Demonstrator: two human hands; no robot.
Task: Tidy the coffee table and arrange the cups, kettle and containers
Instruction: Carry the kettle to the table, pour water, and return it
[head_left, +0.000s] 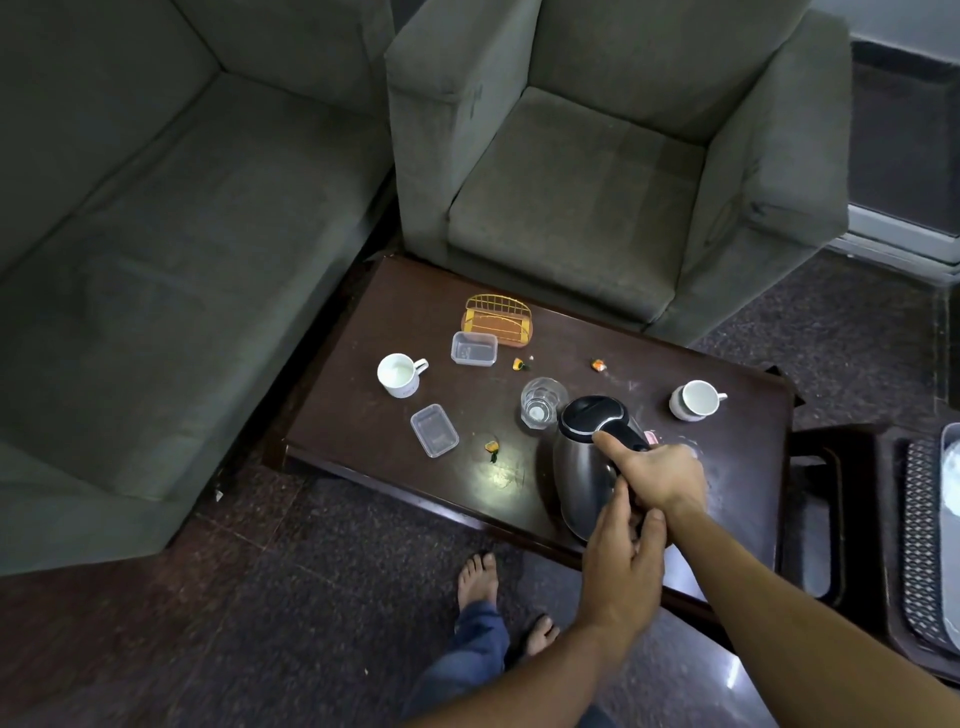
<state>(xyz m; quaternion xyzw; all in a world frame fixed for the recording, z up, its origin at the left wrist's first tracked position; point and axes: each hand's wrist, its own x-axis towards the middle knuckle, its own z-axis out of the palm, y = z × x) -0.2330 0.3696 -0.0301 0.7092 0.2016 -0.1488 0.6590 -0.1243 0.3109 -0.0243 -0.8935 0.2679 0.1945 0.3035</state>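
A steel kettle (579, 467) with a black lid stands near the front edge of the dark coffee table (363, 415). My right hand (660, 475) grips its black handle, thumb on top. My left hand (623, 551) touches the kettle's lower side by the base, fingers curved against it. A clear glass (540, 402) stands just behind the kettle. One white cup (399, 374) sits at the left, another white cup (693, 399) at the right. Two clear plastic containers lie on the table, one near the front left (434, 430) and one further back (474, 349).
A gold wire holder (498, 318) stands at the table's far side. Small orange scraps (491, 448) lie scattered on the top. Grey sofas (571, 182) border the table behind and left. A dark side table with a tray (919, 545) is at the right. My bare feet (478, 577) are below.
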